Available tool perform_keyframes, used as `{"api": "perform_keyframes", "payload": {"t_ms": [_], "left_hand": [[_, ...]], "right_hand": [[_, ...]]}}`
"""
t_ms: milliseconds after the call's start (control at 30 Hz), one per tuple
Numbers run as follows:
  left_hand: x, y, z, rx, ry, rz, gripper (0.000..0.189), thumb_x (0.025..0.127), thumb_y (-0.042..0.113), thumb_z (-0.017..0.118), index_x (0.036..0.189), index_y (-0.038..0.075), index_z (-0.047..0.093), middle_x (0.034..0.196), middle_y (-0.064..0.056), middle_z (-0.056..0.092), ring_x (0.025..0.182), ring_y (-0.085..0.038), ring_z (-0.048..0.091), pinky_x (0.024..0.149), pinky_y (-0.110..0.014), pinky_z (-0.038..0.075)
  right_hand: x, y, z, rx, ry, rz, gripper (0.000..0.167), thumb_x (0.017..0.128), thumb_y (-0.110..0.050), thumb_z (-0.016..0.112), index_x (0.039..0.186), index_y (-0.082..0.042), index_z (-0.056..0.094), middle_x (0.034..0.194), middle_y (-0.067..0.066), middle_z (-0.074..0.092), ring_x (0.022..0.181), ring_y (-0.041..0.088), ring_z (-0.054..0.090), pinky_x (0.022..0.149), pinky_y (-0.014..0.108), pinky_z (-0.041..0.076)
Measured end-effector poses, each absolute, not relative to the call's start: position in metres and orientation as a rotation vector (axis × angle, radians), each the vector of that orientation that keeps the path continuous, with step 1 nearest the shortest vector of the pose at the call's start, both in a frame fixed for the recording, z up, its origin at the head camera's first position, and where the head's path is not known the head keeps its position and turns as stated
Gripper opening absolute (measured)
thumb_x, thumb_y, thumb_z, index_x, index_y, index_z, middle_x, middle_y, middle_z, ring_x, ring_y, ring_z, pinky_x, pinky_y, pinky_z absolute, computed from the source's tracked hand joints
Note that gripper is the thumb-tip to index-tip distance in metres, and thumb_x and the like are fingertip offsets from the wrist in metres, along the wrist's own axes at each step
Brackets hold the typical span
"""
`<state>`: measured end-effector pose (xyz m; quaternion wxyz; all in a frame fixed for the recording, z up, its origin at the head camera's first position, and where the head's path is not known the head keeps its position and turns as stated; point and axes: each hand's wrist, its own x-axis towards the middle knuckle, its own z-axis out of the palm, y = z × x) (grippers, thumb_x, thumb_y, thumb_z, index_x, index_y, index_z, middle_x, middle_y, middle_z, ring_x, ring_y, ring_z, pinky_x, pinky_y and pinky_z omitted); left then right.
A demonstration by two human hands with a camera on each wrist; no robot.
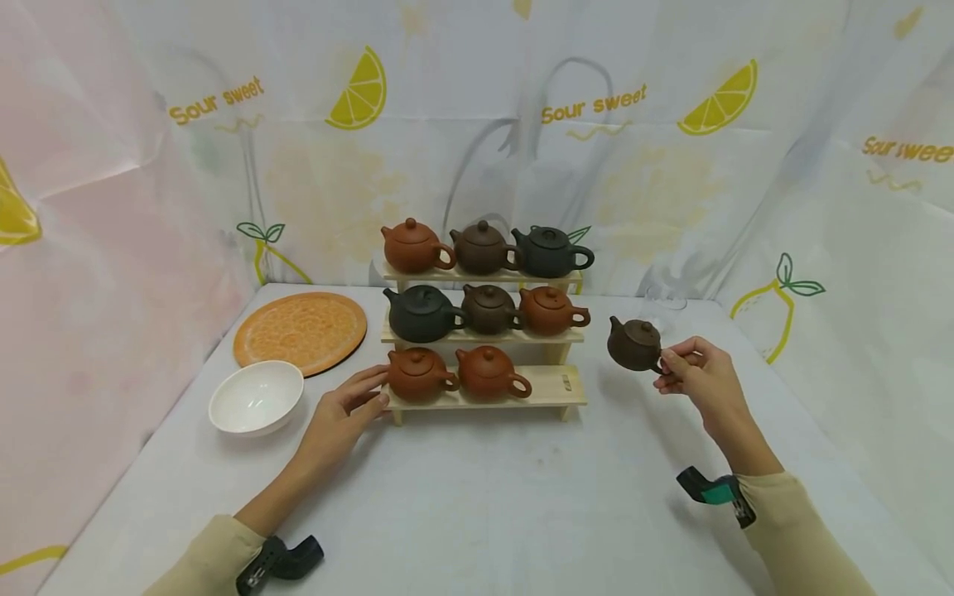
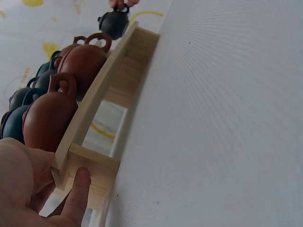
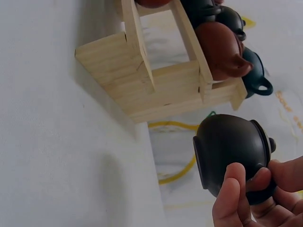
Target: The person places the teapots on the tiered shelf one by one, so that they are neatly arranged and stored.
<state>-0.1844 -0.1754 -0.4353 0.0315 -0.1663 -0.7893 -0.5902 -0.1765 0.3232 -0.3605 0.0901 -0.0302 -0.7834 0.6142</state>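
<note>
In the head view, my right hand (image 1: 701,381) pinches the handle of a small dark-brown teapot (image 1: 633,344), held up off the table to the right of the three-tier wooden stand (image 1: 547,386). The right wrist view shows this teapot (image 3: 232,151) with fingers and thumb at its handle. My left hand (image 1: 339,422) touches the left end of the stand's lowest tier. Seen from the left wrist, a straight finger (image 2: 78,194) rests against the stand's leg (image 2: 94,170). Two reddish-brown teapots, one left (image 1: 417,375) and one beside it (image 1: 488,372), sit on that tier.
More teapots line the middle and top tiers, including a black one (image 1: 551,252) and an orange-brown one (image 1: 411,246). A white bowl (image 1: 257,399) and a round orange mat (image 1: 301,327) lie at the left. Something clear like glass (image 1: 665,303) stands at the back right.
</note>
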Motion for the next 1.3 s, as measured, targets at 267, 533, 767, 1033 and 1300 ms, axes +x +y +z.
{"api": "perform_keyframes", "payload": {"t_ms": [267,533,767,1033,1300], "left_hand": [[-0.185,-0.176,-0.436,-0.499,-2.453,-1.808,0.044,0.105,0.014,0.065,0.144,-0.005,0.058,0.155,-0.017,0.047,0.125,-0.040,0.059,0.091,-0.023,0.056],[-0.185,-0.177,-0.436,-0.491,-2.479,-1.778,0.045,0.105,0.015,0.065,0.145,-0.004,0.058,0.155,-0.017,0.047,0.125,-0.040,0.059,0.091,-0.021,0.055],[-0.185,-0.178,-0.435,-0.487,-2.484,-1.780,0.046,0.105,0.017,0.065,0.145,-0.004,0.057,0.155,-0.016,0.047,0.125,-0.039,0.059,0.091,-0.021,0.055],[-0.186,-0.177,-0.435,-0.492,-2.480,-1.778,0.045,0.105,0.016,0.065,0.145,-0.004,0.057,0.156,-0.017,0.047,0.125,-0.040,0.059,0.091,-0.021,0.055],[-0.187,-0.177,-0.437,-0.498,-2.473,-1.782,0.044,0.105,0.014,0.065,0.145,-0.004,0.058,0.155,-0.017,0.047,0.124,-0.040,0.060,0.091,-0.022,0.055]], "right_hand": [[-0.169,0.320,-0.353,-0.063,-2.350,1.840,0.016,0.105,-0.007,0.062,0.104,0.007,0.055,0.081,0.005,0.067,0.064,0.017,0.069,0.063,0.030,0.062],[-0.160,0.312,-0.343,-0.030,-2.396,1.818,0.017,0.105,-0.008,0.062,0.107,0.007,0.055,0.080,0.009,0.065,0.065,0.021,0.070,0.066,0.030,0.062],[-0.154,0.304,-0.337,0.014,-2.413,1.797,0.016,0.105,-0.008,0.062,0.104,0.007,0.056,0.081,0.010,0.063,0.064,0.020,0.069,0.066,0.031,0.063],[-0.151,0.296,-0.337,0.082,-2.421,1.815,0.018,0.105,-0.006,0.062,0.106,0.011,0.055,0.082,0.011,0.062,0.064,0.022,0.069,0.065,0.031,0.062],[-0.151,0.282,-0.338,0.142,-2.440,1.829,0.022,0.105,-0.004,0.062,0.109,0.015,0.053,0.083,0.014,0.061,0.064,0.023,0.069,0.065,0.033,0.063]]}}
